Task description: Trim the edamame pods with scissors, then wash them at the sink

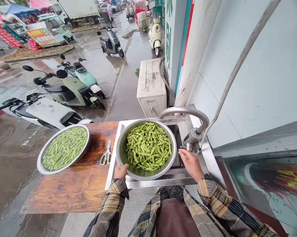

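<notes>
A large steel basin (173, 154) full of green edamame pods (148, 144) rests over the sink. My left hand (121, 171) grips the near left part of its rim, thumb on top and the other fingers hidden below. At the right, my right hand (191, 163) is stretched out flat, its fingertips just below the faucet (191, 136) lever; whether they touch it I cannot tell. The spout curves back behind the basin. On the wooden board (89, 194) to the left lie scissors (106, 154) with pale green handles. Beside them, a second basin (41, 166) holds pods in water.
The steel sink (160, 182) has a white wall (249, 82) close on its right. Behind it stands a dirty white metal box (152, 82). Parked scooters (74, 89) line the wet pavement beyond the board.
</notes>
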{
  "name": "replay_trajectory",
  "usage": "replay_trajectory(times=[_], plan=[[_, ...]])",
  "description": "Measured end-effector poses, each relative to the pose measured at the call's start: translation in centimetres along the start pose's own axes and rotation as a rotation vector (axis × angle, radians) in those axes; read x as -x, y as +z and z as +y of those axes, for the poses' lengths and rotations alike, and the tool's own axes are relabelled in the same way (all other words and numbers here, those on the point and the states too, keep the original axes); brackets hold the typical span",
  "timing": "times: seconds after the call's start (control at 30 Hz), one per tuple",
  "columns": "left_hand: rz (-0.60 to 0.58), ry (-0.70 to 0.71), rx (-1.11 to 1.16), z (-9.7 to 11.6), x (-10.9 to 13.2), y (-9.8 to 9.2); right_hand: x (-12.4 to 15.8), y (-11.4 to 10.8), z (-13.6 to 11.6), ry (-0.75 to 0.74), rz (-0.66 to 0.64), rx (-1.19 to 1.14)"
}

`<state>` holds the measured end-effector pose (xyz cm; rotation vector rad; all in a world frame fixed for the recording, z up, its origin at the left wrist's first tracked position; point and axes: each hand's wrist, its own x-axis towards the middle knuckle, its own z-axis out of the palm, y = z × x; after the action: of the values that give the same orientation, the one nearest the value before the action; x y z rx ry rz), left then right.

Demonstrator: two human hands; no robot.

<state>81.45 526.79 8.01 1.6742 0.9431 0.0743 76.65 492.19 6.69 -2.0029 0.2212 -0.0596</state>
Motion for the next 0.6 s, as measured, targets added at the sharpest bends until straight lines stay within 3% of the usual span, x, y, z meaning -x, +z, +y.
replay_trajectory(times=[0.07,0.13,0.27,0.33,0.6], plan=[[-0.011,-0.038,-0.013,0.3,0.3,0.3,-1.1,0.2,-0.7,-0.137,0.073,0.141],[-0.043,-0.09,0.011,0.1,1.0,0.7,-2.3,1.4,-1.1,-0.199,0.032,0.306],[-0.121,-0.155,0.091,-0.9,2.8,1.5,-4.4,4.3,-0.2,-0.236,-0.276,0.556],[-0.14,-0.17,0.08,-1.3,3.2,1.8,-4.7,4.8,0.4,-0.271,-0.352,0.575],[-0.147,-0.181,0.022,-1.8,2.3,1.6,-1.0,2.4,1.5,-0.272,-0.138,0.343]])
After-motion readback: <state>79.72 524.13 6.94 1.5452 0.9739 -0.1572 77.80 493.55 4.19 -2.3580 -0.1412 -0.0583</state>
